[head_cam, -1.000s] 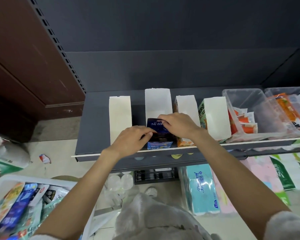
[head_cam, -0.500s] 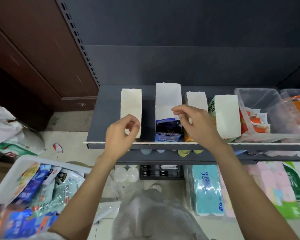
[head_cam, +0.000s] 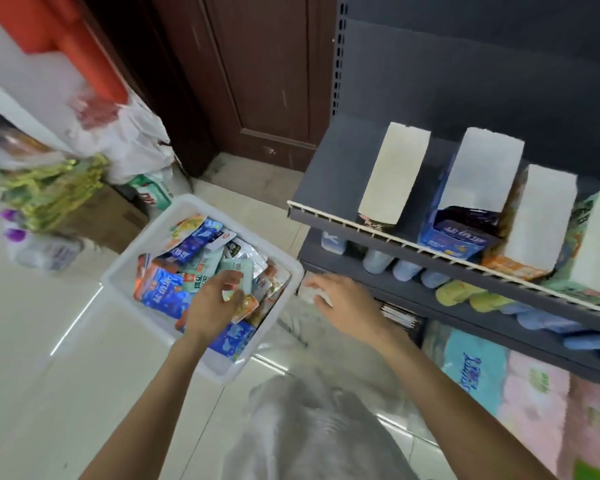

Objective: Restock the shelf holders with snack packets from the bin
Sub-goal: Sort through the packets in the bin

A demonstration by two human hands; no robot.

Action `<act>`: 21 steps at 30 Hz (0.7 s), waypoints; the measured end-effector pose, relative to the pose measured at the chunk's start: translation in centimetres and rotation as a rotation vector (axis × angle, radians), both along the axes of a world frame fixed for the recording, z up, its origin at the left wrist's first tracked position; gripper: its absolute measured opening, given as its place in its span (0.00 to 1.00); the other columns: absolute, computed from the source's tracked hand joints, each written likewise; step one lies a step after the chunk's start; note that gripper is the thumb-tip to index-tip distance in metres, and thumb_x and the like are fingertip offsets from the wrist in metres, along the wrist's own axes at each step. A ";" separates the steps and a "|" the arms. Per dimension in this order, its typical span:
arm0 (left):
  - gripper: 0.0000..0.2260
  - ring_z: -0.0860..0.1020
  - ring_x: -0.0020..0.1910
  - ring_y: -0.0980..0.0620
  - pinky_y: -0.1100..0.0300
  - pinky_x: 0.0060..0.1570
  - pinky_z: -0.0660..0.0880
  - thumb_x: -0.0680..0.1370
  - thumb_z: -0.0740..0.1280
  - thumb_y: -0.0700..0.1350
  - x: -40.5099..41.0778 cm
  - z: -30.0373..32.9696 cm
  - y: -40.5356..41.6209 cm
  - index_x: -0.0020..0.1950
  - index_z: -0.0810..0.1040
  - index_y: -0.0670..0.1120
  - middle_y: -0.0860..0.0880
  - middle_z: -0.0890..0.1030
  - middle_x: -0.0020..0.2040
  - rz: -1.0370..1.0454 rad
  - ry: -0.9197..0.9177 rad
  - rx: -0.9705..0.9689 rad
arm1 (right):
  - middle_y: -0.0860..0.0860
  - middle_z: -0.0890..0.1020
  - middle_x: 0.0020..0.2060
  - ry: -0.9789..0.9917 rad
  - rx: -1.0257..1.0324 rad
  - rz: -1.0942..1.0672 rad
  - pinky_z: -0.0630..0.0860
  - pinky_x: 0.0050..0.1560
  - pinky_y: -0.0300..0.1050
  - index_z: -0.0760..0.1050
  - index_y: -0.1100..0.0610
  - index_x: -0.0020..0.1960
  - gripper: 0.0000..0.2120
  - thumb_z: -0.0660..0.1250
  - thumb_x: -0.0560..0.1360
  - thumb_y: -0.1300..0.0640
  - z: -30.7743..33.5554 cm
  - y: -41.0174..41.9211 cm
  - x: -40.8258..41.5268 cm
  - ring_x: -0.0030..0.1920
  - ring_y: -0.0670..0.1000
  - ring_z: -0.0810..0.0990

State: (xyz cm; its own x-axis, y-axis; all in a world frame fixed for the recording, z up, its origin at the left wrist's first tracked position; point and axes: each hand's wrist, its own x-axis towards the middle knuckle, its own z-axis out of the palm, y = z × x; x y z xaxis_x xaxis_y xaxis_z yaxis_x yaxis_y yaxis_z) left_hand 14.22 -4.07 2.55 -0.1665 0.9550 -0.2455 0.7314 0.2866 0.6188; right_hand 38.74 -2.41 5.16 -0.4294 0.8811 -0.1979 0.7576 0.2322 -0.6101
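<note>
Both bare forearms are extended forward from the bottom of the view. The left hand [head_cam: 219, 303] is held palm down, its fingers [head_cam: 231, 282] curled loosely inward, and whether anything is gripped cannot be told. The right hand [head_cam: 343, 303] is held further right, palm down, with fingers spread flat and nothing gripped.

I am seeing my left hand [head_cam: 215, 303] covering several packets in the white plastic bin [head_cam: 125, 271], hiding whether it is gripping any. Motion blur is smearing the bags and bottles far left of it, leaving them unreadable.
</note>
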 end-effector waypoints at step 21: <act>0.36 0.54 0.74 0.47 0.45 0.71 0.47 0.73 0.65 0.60 -13.0 -6.5 5.8 0.77 0.56 0.51 0.53 0.56 0.77 -0.575 0.598 -0.064 | 0.55 0.65 0.70 -0.384 0.054 0.146 0.64 0.68 0.55 0.55 0.57 0.74 0.46 0.76 0.66 0.46 -10.3 5.1 -20.0 0.70 0.56 0.63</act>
